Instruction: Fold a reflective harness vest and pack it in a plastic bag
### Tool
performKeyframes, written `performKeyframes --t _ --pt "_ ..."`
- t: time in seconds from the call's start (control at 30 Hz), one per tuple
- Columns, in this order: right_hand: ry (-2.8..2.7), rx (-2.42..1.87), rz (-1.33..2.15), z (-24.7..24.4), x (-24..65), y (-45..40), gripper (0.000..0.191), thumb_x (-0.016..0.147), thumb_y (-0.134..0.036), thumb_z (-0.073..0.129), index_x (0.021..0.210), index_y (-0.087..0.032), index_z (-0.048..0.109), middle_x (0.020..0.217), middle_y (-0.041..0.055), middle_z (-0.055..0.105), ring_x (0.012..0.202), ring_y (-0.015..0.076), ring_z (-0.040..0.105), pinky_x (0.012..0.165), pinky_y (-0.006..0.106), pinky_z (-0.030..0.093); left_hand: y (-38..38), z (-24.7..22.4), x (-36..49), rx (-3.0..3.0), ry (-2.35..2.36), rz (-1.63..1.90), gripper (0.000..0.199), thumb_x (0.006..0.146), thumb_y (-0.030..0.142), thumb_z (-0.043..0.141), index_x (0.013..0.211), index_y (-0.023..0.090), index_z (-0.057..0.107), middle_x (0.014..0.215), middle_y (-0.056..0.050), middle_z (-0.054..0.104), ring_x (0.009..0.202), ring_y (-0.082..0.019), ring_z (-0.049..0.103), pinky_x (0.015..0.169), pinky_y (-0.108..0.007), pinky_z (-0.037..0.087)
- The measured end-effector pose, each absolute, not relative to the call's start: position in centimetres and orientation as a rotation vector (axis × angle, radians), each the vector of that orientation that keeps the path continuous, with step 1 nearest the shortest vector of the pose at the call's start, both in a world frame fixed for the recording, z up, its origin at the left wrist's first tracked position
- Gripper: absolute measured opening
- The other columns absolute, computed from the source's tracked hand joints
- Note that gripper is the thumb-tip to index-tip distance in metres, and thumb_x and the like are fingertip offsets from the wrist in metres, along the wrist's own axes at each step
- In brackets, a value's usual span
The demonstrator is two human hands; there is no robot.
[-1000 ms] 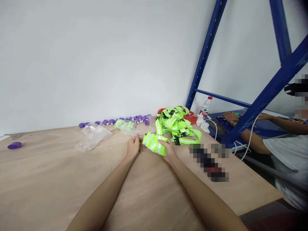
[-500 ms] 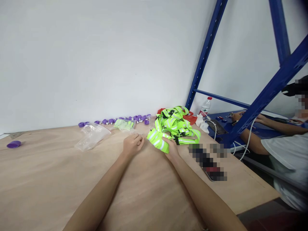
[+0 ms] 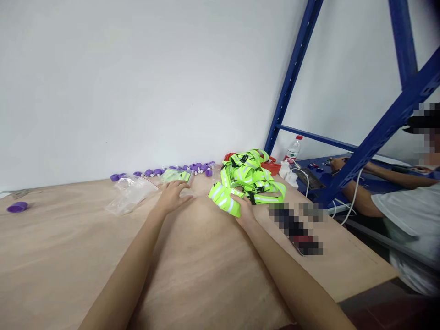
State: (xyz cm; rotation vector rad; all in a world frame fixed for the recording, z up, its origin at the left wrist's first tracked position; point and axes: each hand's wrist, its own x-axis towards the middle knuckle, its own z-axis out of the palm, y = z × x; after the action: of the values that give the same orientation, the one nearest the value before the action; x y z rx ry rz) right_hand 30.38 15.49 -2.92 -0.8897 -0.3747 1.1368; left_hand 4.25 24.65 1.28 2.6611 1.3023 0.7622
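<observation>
My right hand [image 3: 244, 211] grips a folded neon-yellow reflective strap [image 3: 225, 199] with silver stripes, just in front of a heap of similar straps [image 3: 247, 174] with black buckles. My left hand [image 3: 174, 196] has its fingers apart and holds nothing; it is by the near side of a clear bag with neon-yellow material inside [image 3: 173, 175]. Left of that hand lies a crumpled clear plastic bag [image 3: 132, 195].
Several purple pieces [image 3: 158, 172] line the wall, and a purple cup-like piece [image 3: 17, 207] lies far left. A blurred dark flat object [image 3: 297, 231], a bottle [image 3: 294, 149], blue rack posts [image 3: 295, 68] and a seated person [image 3: 409, 211] are at right.
My left hand has moved left, toward the clear bags, and its curled fingers have opened. My right hand still grips the folded strap in nearly the same place.
</observation>
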Motion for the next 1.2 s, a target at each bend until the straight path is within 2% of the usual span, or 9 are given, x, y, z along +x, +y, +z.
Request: performKeyframes --t 0.07,0.13,0.23,0.33,0.47,0.6,0.8,1.03,1.2 --pt "-0.388 -0.879 1.141 -2.9 30.3 15.5 0.057 0.048 -0.025 0.092 0.101 -0.018 0.073 0.096 0.0065 0.076 0.091 0.0315 0.072 0.075 0.039 0.061 25.4 1.0 3.0 2.572 1.278 0.606 0.052 0.077 0.053 0.071 0.121 0.026 0.064 0.133 -0.011 0.063 0.126 -0.039 0.051 0.11 -0.053 0.03" --pt "-0.386 -0.866 1.14 -3.0 30.3 15.6 0.056 0.047 -0.024 0.091 0.099 -0.017 0.073 0.096 0.0066 0.076 0.091 0.031 0.072 0.075 0.038 0.06 25.9 0.6 2.1 2.513 1.287 0.577 0.058 0.073 0.051 0.073 0.124 0.025 0.063 0.133 -0.012 0.063 0.125 -0.039 0.053 0.108 -0.051 0.034" --pt "-0.367 -0.871 1.141 -3.1 30.3 15.7 0.056 0.046 -0.023 0.092 0.099 -0.017 0.074 0.094 0.0063 0.076 0.091 0.0305 0.071 0.075 0.038 0.06 26.2 0.3 1.6 2.487 1.296 0.61 0.038 0.076 0.041 0.066 0.109 0.022 0.066 0.12 -0.012 0.07 0.11 -0.036 0.063 0.095 -0.044 0.044" --pt "-0.382 -0.889 1.15 -3.1 30.3 15.7 0.057 0.047 -0.024 0.091 0.1 -0.018 0.073 0.093 0.0062 0.076 0.089 0.0311 0.072 0.074 0.039 0.06 26.0 0.3 2.0 2.494 1.288 0.674 0.019 0.082 0.033 0.055 0.094 0.022 0.064 0.102 -0.01 0.073 0.094 -0.031 0.066 0.082 -0.038 0.047" --pt "-0.417 -0.897 1.159 -2.8 30.1 15.3 0.056 0.046 -0.026 0.092 0.098 -0.017 0.073 0.089 0.0056 0.076 0.089 0.031 0.071 0.074 0.039 0.06 25.3 0.7 3.5 2.514 1.262 0.786 0.021 0.088 0.023 0.041 0.098 0.022 0.06 0.089 -0.007 0.07 0.079 -0.026 0.064 0.071 -0.035 0.046" --pt "-0.446 -0.872 1.17 -2.3 29.8 15.1 0.057 0.044 -0.025 0.093 0.096 -0.017 0.073 0.09 0.0058 0.076 0.09 0.0311 0.071 0.074 0.038 0.059 24.8 0.8 5.1 2.576 1.199 0.843 0.027 0.088 0.016 0.039 0.096 0.022 0.064 0.101 -0.01 0.067 0.086 -0.025 0.063 0.079 -0.037 0.048" --pt "-0.517 -0.828 1.279 -1.6 29.5 14.4 0.052 0.046 -0.025 0.093 0.094 -0.018 0.074 0.095 0.0053 0.076 0.088 0.027 0.071 0.07 0.032 0.057 23.2 0.2 7.7 2.664 1.084 0.827 0.044 0.08 0.021 0.06 0.124 0.02 0.059 0.124 -0.014 0.06 0.116 -0.034 0.055 0.097 -0.045 0.045" --pt "-0.592 -0.9 1.319 -1.4 29.5 13.9 0.052 0.048 -0.026 0.091 0.096 -0.017 0.075 0.091 0.0063 0.076 0.084 0.0279 0.071 0.07 0.033 0.055 21.5 0.1 9.8 2.527 0.768 0.81 0.049 0.073 0.014 0.061 0.121 0.021 0.06 0.117 -0.013 0.063 0.107 -0.03 0.059 0.093 -0.04 0.048" --pt "-0.512 -1.008 1.167 -2.0 30.1 14.8 0.055 0.043 -0.027 0.092 0.094 -0.016 0.076 0.082 0.0054 0.075 0.079 0.0284 0.07 0.065 0.034 0.055 21.5 -0.2 9.9 2.31 0.737 0.932 0.058 0.077 0.011 0.054 0.134 0.022 0.057 0.123 -0.013 0.065 0.11 -0.029 0.06 0.099 -0.042 0.046"
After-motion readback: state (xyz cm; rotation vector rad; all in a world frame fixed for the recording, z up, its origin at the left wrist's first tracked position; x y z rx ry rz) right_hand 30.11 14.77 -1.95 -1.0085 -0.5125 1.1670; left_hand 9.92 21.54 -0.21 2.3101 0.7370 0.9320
